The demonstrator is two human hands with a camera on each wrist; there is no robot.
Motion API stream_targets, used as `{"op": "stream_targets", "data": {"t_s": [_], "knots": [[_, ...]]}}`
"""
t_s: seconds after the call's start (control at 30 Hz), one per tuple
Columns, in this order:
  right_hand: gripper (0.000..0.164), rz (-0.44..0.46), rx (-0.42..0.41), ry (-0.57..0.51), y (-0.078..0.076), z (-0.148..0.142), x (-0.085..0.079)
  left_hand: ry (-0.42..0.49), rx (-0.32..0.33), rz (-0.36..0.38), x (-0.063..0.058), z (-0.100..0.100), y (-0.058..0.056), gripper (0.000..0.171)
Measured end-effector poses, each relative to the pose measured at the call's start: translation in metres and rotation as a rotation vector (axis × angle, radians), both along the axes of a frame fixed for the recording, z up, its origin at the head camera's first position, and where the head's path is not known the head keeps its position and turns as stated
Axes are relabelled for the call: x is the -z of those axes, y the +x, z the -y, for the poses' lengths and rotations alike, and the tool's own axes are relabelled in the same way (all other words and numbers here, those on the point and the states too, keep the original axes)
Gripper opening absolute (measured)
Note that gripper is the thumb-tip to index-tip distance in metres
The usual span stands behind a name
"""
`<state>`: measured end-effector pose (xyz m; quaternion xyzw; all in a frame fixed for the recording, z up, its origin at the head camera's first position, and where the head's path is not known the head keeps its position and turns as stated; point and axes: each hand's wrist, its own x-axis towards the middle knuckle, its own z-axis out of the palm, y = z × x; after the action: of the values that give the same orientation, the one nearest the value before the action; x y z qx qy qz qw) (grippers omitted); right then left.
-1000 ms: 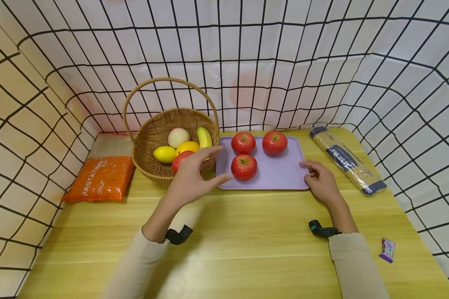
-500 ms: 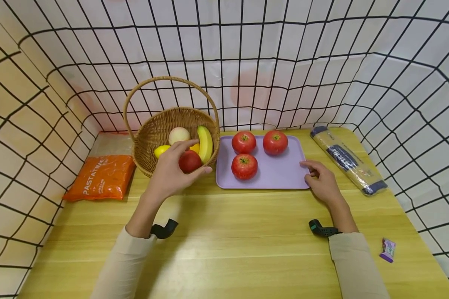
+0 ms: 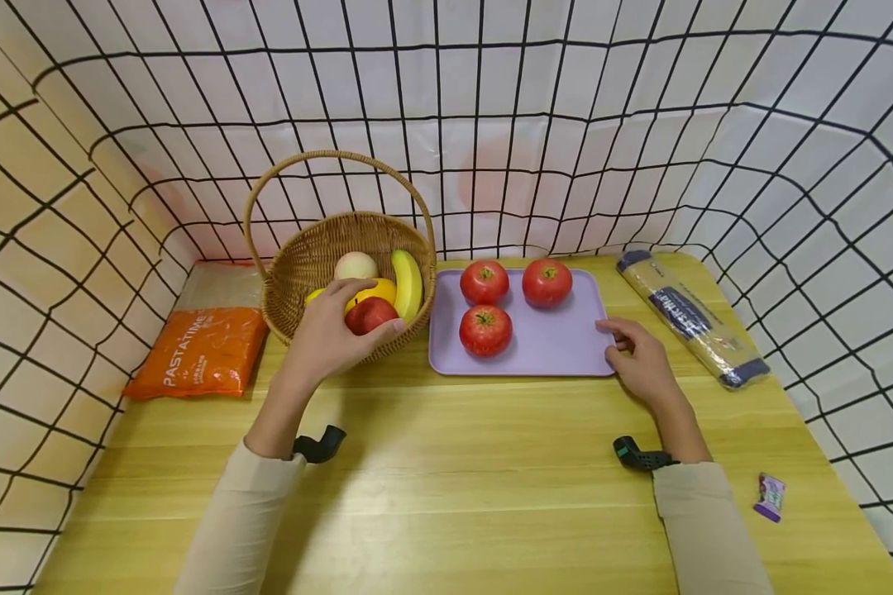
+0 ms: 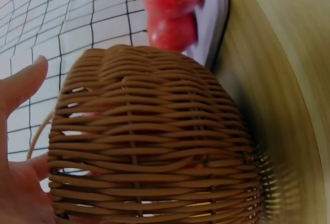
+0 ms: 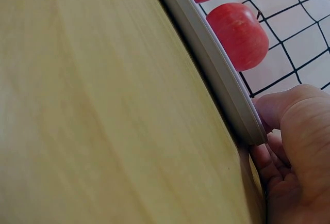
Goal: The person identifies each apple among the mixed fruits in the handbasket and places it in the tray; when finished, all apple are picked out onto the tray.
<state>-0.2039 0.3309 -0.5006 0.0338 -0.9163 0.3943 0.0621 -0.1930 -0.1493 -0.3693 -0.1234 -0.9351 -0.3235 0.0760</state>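
Observation:
A wicker basket point(image 3: 312, 240) holds a dark red apple point(image 3: 372, 316), a banana point(image 3: 408, 285), yellow fruits point(image 3: 376, 290) and a pale round fruit point(image 3: 355, 265). My left hand point(image 3: 327, 335) reaches over its front rim, fingers and thumb curved round the dark red apple. In the left wrist view the basket's wall point(image 4: 154, 131) hides most of that hold. Right of the basket lies a lilac tray point(image 3: 551, 343) bearing three red apples point(image 3: 485, 331). At its right edge my right hand point(image 3: 642, 359) pinches the rim, thumb above in the right wrist view.
An orange PASTATIME bag point(image 3: 201, 353) lies left of the basket. A long clear pack point(image 3: 692, 318) lies right of the tray, and a small purple wrapped sweet point(image 3: 770, 497) near the right edge. Black wire grid point(image 3: 454, 149) encloses the back and sides of the wooden table point(image 3: 484, 487).
My left hand has moved left from beside the tray into the basket and round the dark red apple, which has shifted and turned slightly. The right hand stays at the tray's edge.

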Motion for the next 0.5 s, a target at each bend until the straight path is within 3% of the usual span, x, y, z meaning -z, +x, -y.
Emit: {"op": "stream_targets", "data": {"t_s": [0.33, 0.5], "knots": [[0.047, 0.007, 0.002, -0.001, 0.001, -0.001, -0.003, -0.131, -0.076, 0.127, -0.002, 0.0, -0.009, 0.091], [0.046, 0.008, 0.0, -0.006, 0.002, 0.003, -0.006, -0.208, -0.075, 0.162, -0.003, -0.002, -0.013, 0.094]]}}
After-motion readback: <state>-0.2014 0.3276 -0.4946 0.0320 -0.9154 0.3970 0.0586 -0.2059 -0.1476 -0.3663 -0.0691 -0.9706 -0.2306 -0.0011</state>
